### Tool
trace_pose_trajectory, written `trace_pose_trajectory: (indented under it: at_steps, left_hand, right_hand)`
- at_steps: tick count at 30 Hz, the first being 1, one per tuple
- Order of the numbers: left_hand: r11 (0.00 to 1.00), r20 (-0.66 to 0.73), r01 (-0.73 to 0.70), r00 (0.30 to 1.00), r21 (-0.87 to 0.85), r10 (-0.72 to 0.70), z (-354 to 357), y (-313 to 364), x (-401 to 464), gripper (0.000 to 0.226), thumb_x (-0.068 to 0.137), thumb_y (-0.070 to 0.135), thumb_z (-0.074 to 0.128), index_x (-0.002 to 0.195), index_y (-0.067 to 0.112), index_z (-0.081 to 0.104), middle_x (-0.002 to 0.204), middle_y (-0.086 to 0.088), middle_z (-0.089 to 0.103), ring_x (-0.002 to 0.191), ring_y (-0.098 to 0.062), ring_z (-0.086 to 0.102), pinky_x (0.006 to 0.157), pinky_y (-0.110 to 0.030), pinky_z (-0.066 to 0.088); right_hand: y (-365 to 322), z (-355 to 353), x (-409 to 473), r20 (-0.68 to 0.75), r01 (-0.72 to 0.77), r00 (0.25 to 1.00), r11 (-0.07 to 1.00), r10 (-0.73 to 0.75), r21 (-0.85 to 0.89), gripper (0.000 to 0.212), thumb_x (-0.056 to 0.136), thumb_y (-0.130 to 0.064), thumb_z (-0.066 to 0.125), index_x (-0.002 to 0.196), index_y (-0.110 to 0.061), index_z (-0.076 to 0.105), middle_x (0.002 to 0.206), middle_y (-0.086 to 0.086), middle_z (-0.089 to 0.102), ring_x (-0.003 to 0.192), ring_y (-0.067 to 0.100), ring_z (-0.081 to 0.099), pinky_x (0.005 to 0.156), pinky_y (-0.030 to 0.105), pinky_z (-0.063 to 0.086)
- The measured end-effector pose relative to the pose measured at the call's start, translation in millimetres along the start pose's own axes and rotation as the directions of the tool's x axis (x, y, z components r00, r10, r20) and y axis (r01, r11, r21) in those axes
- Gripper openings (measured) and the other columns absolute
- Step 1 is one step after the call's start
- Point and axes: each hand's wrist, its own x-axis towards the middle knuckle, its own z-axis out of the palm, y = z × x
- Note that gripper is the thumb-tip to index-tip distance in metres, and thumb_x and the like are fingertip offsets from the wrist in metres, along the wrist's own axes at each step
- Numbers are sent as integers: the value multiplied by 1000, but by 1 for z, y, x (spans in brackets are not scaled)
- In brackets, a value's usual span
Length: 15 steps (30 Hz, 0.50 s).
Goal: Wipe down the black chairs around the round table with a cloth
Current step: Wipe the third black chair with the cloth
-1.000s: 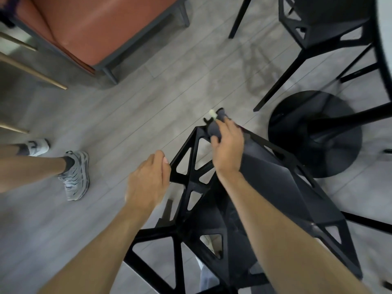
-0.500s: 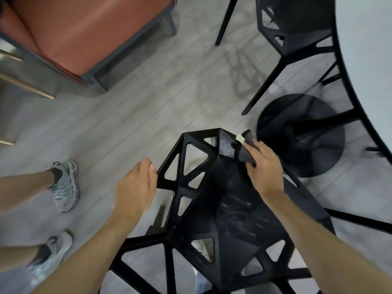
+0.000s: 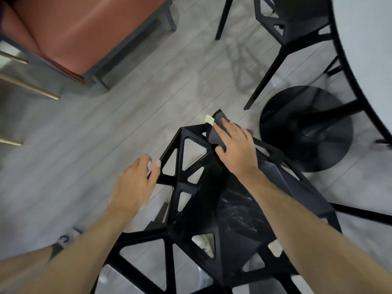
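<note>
A black chair [image 3: 212,200] with triangular cut-outs stands right below me, its seat showing pale smears. At its far corner my right hand [image 3: 235,149] presses a dark grey cloth [image 3: 216,130] with a pale tag onto the frame, fingers spread over the cloth and thumb tucked at its near edge. My left hand [image 3: 135,183] holds the chair's left edge with fingers curled round the bar. A second black chair [image 3: 290,20] stands at the upper right beside the round pale table [image 3: 364,45].
The table's black disc base [image 3: 305,128] sits on the grey plank floor just right of the near chair. A rust-coloured upholstered seat [image 3: 84,28] fills the upper left. My shoe [image 3: 67,237] shows at the lower left.
My right hand has slid the cloth back leftward to the chair's far corner. The left hand keeps its hold on the left edge. My feet have shifted mostly out of view.
</note>
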Motion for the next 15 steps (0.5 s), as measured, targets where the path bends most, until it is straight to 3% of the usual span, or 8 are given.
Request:
trace_pose_trajectory:
  at_steps: [3,9,13,15]
  left_hand:
    - [1000,11,20,1000,0,-20,1,2,0,44,105,58,24,103,22,47,87,2,61,72,-26,60,63,-43,53]
    - [1000,-50,-24,998,8,24,2,1,0,55,105,66,17,112,20,47,91,-1,62,75,-29,61,63,-48,55]
    - [965,-119,-97,984,245,129,6,-1,-1,62,107,60,17,131,14,52,98,-11,64,84,-37,62,55,-44,50]
    - [913,-123,-123,975,389,184,6,0,3,64,107,56,22,146,13,49,106,-15,63,90,-39,60,64,-48,46]
  right_hand:
    - [38,-14,-42,29,-80,996,997,80,3,62,93,-29,65,152,-25,48,158,5,45,144,26,42,118,48,35]
    - [83,-32,-130,71,-235,970,972,234,19,73,89,-18,72,155,-27,43,161,6,39,151,27,31,124,53,25]
    - [91,-32,-149,87,-291,953,957,289,11,76,91,-15,71,157,-28,38,162,7,37,152,26,28,125,53,20]
    - [88,-33,-143,107,-302,948,953,301,1,72,93,-16,68,157,-29,38,163,6,35,152,28,29,124,56,21]
